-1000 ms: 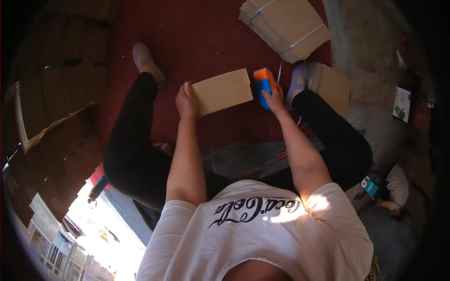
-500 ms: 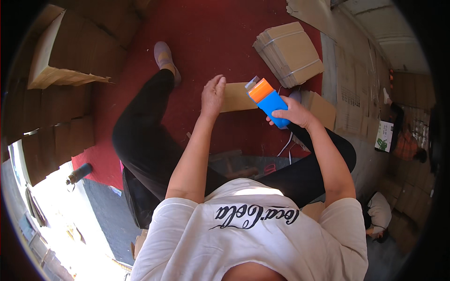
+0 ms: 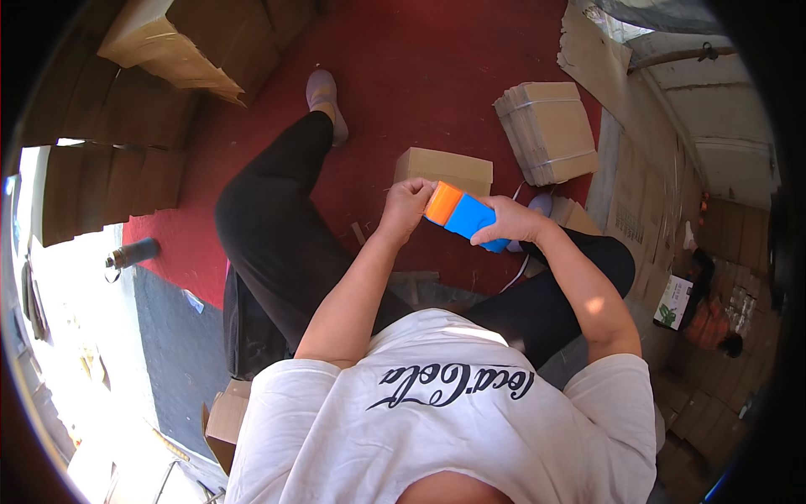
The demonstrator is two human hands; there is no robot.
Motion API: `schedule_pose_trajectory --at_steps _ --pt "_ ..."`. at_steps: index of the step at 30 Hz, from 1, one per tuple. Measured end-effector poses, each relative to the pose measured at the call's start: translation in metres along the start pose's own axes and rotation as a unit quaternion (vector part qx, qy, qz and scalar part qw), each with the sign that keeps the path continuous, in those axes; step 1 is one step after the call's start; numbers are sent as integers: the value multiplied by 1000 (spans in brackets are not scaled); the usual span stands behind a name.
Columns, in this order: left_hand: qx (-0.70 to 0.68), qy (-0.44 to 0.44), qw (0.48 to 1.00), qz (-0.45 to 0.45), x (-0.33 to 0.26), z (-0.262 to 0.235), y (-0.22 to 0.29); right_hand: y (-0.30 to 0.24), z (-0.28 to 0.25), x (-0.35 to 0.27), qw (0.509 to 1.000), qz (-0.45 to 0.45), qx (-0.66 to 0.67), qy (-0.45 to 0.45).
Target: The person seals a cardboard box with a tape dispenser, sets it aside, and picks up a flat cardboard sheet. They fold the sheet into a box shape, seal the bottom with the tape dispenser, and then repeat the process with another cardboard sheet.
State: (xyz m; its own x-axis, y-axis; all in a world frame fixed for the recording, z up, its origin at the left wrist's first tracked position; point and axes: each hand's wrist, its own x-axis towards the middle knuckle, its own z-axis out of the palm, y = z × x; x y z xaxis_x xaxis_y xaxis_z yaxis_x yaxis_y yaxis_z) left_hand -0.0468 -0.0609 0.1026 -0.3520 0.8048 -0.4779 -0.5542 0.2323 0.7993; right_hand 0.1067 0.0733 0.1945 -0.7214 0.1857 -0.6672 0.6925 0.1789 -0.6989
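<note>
A blue and orange tape dispenser (image 3: 468,217) is gripped in my right hand (image 3: 516,223), the fingers wrapped round its blue body. Its orange end points left, toward my left hand (image 3: 409,207). There my left thumb and fingers are pinched together at the orange tip; what lies between them is too small to make out. Just beyond both hands sits a small brown cardboard box (image 3: 445,170), its near part hidden behind them.
A strapped stack of flat cardboard (image 3: 550,133) lies on the red floor (image 3: 403,76) at far right. More cardboard boxes (image 3: 210,42) pile up at left. A dark bottle (image 3: 134,253) lies at the left floor edge. Another person (image 3: 712,323) is at far right.
My left hand has come from the cardboard box to the dispenser's orange end and pinched there. The dispenser has tilted flatter and swung left and down. The whole view has shifted a little.
</note>
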Motion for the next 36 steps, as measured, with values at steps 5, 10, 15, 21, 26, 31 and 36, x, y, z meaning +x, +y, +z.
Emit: schedule_pose_trajectory --at_steps 5,10,15,21,26,31,36 --pt "-10 60 998 2 13 -15 -15 -13 -5 26 994 87 -11 -68" --pt "-150 176 973 -6 48 -46 -20 -22 -39 43 987 116 -93 -55" --pt "-138 250 958 28 79 -67 -43 -24 -42 66 983 160 -63 -67" --pt "-96 303 948 3 94 -74 -65 -20 -36 104 970 216 -86 -71" --pt "-81 326 942 8 101 -72 -72 -20 -40 124 958 257 -85 -91" --pt "-66 329 942 -17 116 -73 -95 -25 -39 137 941 306 -114 -90" --pt "-47 325 944 -30 130 -67 -120 -21 -34 153 932 337 -106 -85"
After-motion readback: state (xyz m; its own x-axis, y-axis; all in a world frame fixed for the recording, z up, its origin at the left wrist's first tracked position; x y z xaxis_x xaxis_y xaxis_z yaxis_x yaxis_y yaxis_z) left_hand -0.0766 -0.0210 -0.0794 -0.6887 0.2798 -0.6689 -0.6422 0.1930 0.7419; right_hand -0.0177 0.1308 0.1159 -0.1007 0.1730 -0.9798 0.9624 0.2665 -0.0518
